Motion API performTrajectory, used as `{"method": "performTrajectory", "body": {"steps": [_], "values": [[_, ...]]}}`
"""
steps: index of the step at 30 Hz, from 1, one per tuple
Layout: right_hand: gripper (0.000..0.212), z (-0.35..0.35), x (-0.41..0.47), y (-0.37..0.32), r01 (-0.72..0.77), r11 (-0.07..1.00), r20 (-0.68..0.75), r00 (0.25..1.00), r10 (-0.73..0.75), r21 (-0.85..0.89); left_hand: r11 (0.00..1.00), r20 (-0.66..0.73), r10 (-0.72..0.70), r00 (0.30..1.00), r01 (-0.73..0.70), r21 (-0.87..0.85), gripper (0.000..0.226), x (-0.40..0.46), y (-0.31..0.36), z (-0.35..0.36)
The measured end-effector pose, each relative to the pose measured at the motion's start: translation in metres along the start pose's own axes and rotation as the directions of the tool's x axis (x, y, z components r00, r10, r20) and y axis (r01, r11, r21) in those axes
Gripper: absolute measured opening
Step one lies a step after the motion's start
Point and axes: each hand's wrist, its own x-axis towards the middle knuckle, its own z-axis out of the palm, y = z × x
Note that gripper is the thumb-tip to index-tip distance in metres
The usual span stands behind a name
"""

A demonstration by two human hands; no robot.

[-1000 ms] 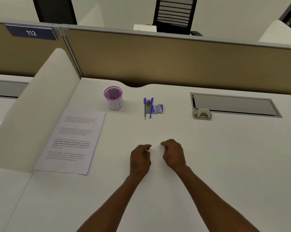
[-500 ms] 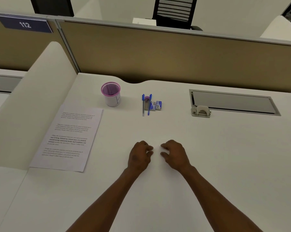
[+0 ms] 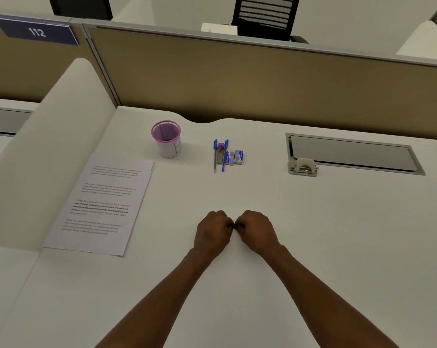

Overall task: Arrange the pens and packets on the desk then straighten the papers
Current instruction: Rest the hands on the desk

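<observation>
1. Nearest to us: our left hand [image 3: 212,231] and right hand [image 3: 256,229] sit side by side on the white table [image 3: 312,247], knuckles nearly touching. The fingers on both are curled in loosely, and we can't see anything held in either.

2. Off to the left, roughly level with the hands and running away from us, is the stack of papers [image 3: 100,204]. Its long axis runs near-to-far with a slight tilt. One sheet edge peeks out along the right side, so we'd say it isn't fully squared. The left hand is clearly the closer one for that.

3. Straight ahead and well beyond the fingers is the little cluster: two blue pens [image 3: 219,156] lying parallel, long axis pointing away from us, with the small packets [image 3: 235,156] tucked just beside them on the right. Either hand reaches it about equally; it's almost dead centre between them.

4. The pink mesh cup [image 3: 166,139] stands to the left of the pens, apart from them.

5. Far right: a hole punch [image 3: 302,167] at the edge of the cable tray cover [image 3: 350,154].

6. Our read: the pens and packets look lined up already, so the papers are the bit left.
</observation>
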Motion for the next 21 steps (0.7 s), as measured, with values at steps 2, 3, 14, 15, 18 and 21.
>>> {"method": "performTrajectory", "body": {"steps": [2,3,14,15,18,21], "values": [[0.021,0.001,0.001,0.0,0.024,0.998,-0.001,1.0,-0.024,-0.057,1.0,0.016,0.014,1.0,-0.014,0.012,0.024,0.002,0.001,0.001],[0.021,0.002,0.0,0.001,0.034,0.996,-0.008,0.999,-0.035,-0.083,1.0,0.019,0.019,1.0,-0.019,0.016,0.023,0.003,0.001,0.001],[0.012,-0.015,-0.002,0.004,-0.326,0.68,0.087,0.929,0.36,0.657,0.739,0.072,-0.393,0.917,0.362,-0.568,0.009,0.001,0.005,-0.009],[0.012,-0.022,0.0,0.003,-0.376,0.506,0.165,0.896,0.411,0.776,0.613,0.136,-0.448,0.883,0.415,-0.672,0.01,0.0,0.004,-0.014],[0.01,-0.037,0.006,-0.002,-0.428,0.14,0.331,0.836,0.438,0.893,0.415,0.222,-0.476,0.851,0.44,-0.796,0.012,-0.002,0.0,-0.028],[0.008,-0.044,0.017,-0.017,-0.428,0.047,0.38,0.842,0.384,0.902,0.388,0.202,-0.466,0.861,0.404,-0.828,0.011,0.0,-0.003,-0.044]]}}
